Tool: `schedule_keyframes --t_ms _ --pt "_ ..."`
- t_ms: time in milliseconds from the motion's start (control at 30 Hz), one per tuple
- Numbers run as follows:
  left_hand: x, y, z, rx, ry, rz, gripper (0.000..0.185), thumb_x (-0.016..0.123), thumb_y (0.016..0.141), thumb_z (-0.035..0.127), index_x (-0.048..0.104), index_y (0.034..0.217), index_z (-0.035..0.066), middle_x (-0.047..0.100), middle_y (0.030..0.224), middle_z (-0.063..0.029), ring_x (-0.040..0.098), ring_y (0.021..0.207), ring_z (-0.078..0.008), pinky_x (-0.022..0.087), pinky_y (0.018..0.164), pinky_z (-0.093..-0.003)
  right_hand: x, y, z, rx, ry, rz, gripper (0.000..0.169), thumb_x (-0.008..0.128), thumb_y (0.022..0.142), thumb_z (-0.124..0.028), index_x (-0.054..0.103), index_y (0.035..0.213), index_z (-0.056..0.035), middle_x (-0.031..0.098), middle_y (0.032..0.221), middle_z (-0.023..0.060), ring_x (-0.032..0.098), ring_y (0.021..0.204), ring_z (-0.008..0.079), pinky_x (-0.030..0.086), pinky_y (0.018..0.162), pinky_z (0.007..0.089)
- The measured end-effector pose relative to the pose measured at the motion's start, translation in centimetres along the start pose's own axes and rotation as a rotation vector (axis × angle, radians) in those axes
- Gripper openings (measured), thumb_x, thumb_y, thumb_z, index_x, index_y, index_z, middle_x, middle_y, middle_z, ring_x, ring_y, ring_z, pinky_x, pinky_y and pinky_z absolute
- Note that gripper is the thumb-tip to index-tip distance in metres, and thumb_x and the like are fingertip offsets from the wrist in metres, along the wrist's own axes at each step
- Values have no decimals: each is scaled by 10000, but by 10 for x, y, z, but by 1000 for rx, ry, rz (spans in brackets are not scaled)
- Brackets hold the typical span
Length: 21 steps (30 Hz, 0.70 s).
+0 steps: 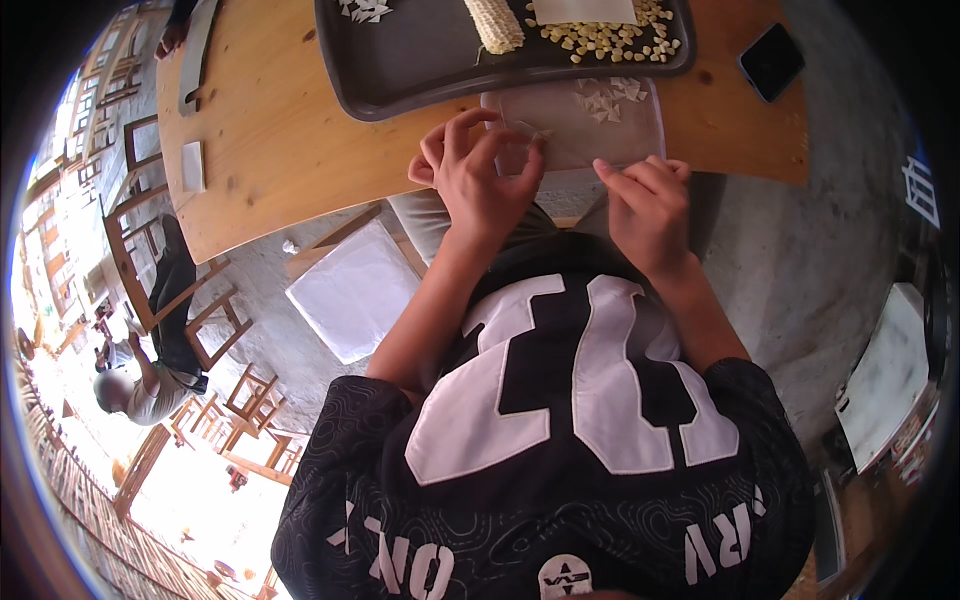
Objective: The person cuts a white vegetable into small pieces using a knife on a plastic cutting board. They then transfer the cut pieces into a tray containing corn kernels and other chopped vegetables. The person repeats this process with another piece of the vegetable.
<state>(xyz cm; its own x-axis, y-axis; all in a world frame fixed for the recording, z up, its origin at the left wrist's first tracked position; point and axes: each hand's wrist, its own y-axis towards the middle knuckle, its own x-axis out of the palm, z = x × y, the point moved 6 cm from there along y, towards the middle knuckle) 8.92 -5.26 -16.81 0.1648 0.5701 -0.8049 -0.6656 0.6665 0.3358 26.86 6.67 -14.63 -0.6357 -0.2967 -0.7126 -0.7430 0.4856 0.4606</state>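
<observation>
My left hand (484, 169) is over the near edge of a shallow translucent tray (630, 135). Its thumb and forefinger come together beside a small translucent piece (544, 135); whether they grip it, I cannot tell. My right hand (651, 206) is at the tray's near right edge, fingers curled and thumb near the forefinger. Anything between those fingertips is too small to make out. Small whitish triangular pieces (611, 97) lie loose in the tray's far right part. Beyond it, a dark grey serving tray (420, 67) holds a stripped corn cob (495, 26) and loose corn kernels (600, 41).
More white triangles (365, 9) and a pale card (585, 9) lie in the grey tray. A smartphone (771, 62) is on the wooden table (300, 165) at right. Another person's hand (172, 37) rests at far left. A white-covered stool (356, 292) stands at my left.
</observation>
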Motion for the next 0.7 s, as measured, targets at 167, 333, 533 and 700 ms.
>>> schedule_keyframes --t_ms 167,333,533,700 --pt "-2 1 1 -9 -6 5 153 970 789 356 876 873 269 743 1267 77 546 1238 -265 310 1060 -466 -11 7 15 -5 -67 25 369 790 812 83 875 1092 -142 604 772 -39 595 744 186 370 804 392" --pt "0 0 -1 5 -22 -17 158 969 813 363 891 910 266 749 1254 73 561 1212 -257 313 1051 -456 -21 15 25 -17 -109 34 371 798 828 79 879 1112 -145 624 780 -40 603 750 180 385 813 387" --pt "3 -2 -5 48 -85 13 174 983 795 340 870 911 277 732 1263 75 577 1224 -254 287 1023 -493 -28 16 31 15 -54 76 374 800 839 75 881 1134 -140 662 808 -34 613 757 180 405 829 380" --pt "-4 -2 -2 55 -91 -12 183 983 794 335 888 942 290 718 1270 63 571 1229 -249 292 1018 -488 -19 10 20 7 13 -12 394 791 811 75 882 1127 -141 678 816 -28 617 767 194 403 830 386"
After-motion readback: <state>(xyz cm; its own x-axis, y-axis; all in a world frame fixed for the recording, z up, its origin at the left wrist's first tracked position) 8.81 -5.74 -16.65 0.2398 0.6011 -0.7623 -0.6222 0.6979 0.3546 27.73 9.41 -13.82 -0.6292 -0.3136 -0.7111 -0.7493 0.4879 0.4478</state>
